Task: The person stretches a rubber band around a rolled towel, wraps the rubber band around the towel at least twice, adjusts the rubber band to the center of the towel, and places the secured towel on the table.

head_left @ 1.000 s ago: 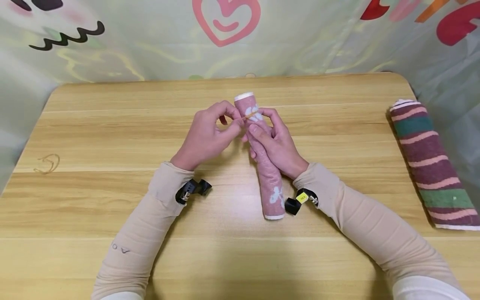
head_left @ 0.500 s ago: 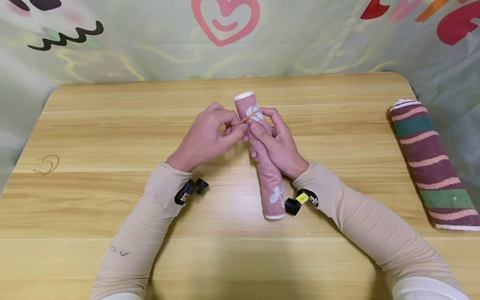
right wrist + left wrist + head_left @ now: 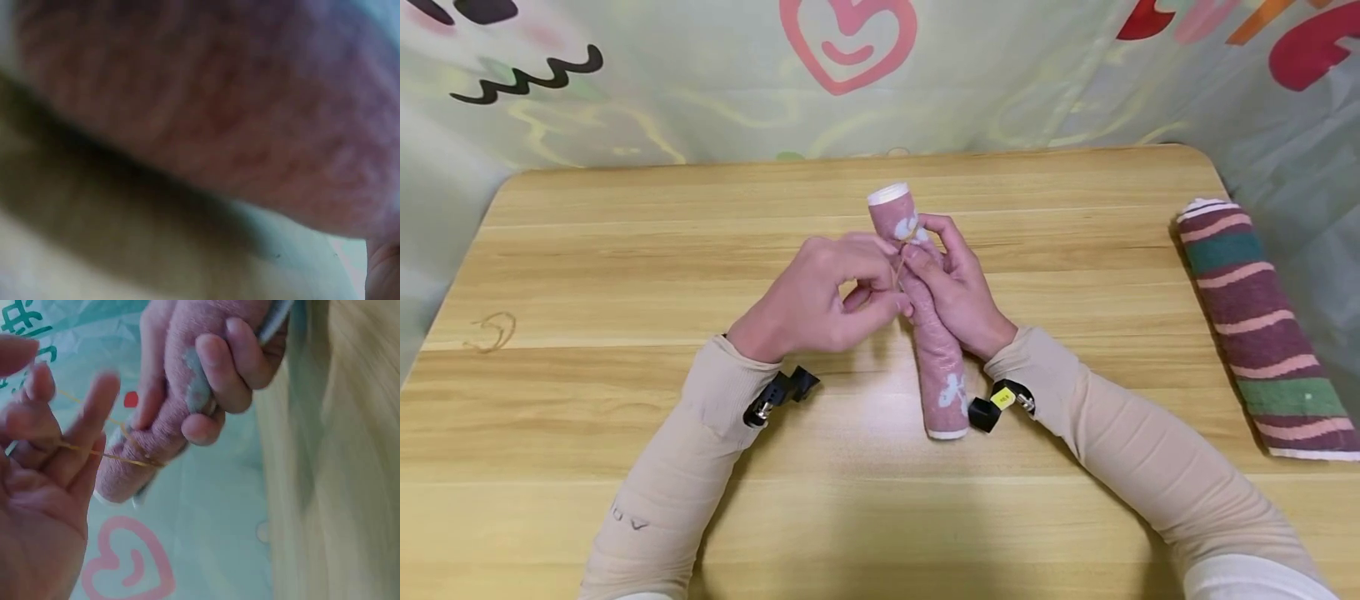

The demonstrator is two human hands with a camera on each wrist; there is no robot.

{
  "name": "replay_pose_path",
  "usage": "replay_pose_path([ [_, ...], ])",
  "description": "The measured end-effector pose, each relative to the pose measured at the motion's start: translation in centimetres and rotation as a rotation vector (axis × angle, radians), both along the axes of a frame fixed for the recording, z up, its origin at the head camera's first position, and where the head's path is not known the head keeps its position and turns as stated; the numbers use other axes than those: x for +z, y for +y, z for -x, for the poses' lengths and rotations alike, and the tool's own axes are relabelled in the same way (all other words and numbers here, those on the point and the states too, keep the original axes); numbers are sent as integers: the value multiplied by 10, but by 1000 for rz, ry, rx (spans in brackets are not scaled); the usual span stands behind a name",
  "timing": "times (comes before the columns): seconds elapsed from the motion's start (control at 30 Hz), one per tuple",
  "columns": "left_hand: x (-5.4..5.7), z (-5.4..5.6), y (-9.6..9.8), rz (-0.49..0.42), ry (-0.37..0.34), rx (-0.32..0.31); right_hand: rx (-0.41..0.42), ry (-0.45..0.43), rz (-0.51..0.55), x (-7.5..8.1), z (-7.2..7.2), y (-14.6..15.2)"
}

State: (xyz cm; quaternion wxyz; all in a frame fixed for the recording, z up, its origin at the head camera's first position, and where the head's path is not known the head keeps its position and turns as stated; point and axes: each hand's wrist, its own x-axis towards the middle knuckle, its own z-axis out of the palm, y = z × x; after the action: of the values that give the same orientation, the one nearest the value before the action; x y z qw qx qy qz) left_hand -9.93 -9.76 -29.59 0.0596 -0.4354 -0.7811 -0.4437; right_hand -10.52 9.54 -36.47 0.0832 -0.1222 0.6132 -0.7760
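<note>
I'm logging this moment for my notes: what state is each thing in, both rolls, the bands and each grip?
Pink roll: rolled up, held.
Rubber band: stretched between the pink roll and the left grip.
Striped roll: rolled up, lying on the table.
Loose band or bands: slack on the table, number unclear.
Left grip: fingers hooked in the rubber band.
Right grip: wrapped round the pink roll.

I have the left arm (image 3: pixel 662 479) and right arm (image 3: pixel 1150 467) slanting in from the near side; the left hand (image 3: pixel 820 293), fingers bent, sits close by the right hand (image 3: pixel 962 292), curled in a grip.
</note>
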Motion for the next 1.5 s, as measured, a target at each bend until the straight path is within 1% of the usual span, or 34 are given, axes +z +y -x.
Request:
replay_pose_path([
  [0.07, 2, -3, -1, -8, -24, -57, -5, 3, 7, 0, 0, -1],
  [0.17, 4, -4, -2, 22, -75, -93, -2, 20, 20, 0, -1, -2],
  [0.2, 5, -3, -3, 38, -102, -102, 1, 27, 23, 0, -1, -1],
  [0.27, 6, -1, -4, 88, -148, -104, 2, 44, 25, -1, -1, -1],
  [0.37, 6, 3, -6, 191, -194, -89, -6, 68, 16, 0, -2, 0],
  [0.47, 4, 8, -7, 291, -237, -84, -2, 80, 32, 1, -3, 1],
  [0.57, 3, 11, -7, 359, -304, -100, 4, 96, 48, 0, -5, 2],
  [0.63, 4, 12, -7, 397, -337, -97, 11, 112, 55, 0, -5, 1],
  [0.73, 4, 11, -6, 467, -341, -83, 30, 121, 61, 0, -6, 1],
  [0.77, 4, 10, -5, 488, -342, -98, 36, 120, 64, 0, -6, 1],
  [0.83, 3, 7, -1, 519, -337, -164, 45, 107, 67, 0, -7, 1],
  [0.9, 2, 3, 3, 526, -327, -270, 49, 96, 59, 0, -7, 0],
  [0.97, 4, -2, 7, 513, -323, -372, 48, 91, 46, 0, -7, 0],
  [1.0, 5, -4, 9, 501, -321, -411, 47, 90, 36, 0, -7, 0],
  [1.07, 7, -10, 13, 468, -300, -463, 54, 75, 36, 0, -7, -1],
  [1.17, 10, -17, 18, 422, -271, -497, 60, 40, 37, 0, -7, -1],
  [1.3, 14, -26, 22, 375, -298, -531, 65, 2, 46, 2, -8, -2],
  [1.4, 18, -33, 24, 326, -348, -564, 81, -15, 75, 4, -9, -2],
  [1.43, 20, -35, 24, 307, -346, -574, 83, -16, 81, 4, -10, -2],
  [1.5, 22, -39, 25, 284, -305, -571, 84, -10, 86, 5, -11, -3],
])
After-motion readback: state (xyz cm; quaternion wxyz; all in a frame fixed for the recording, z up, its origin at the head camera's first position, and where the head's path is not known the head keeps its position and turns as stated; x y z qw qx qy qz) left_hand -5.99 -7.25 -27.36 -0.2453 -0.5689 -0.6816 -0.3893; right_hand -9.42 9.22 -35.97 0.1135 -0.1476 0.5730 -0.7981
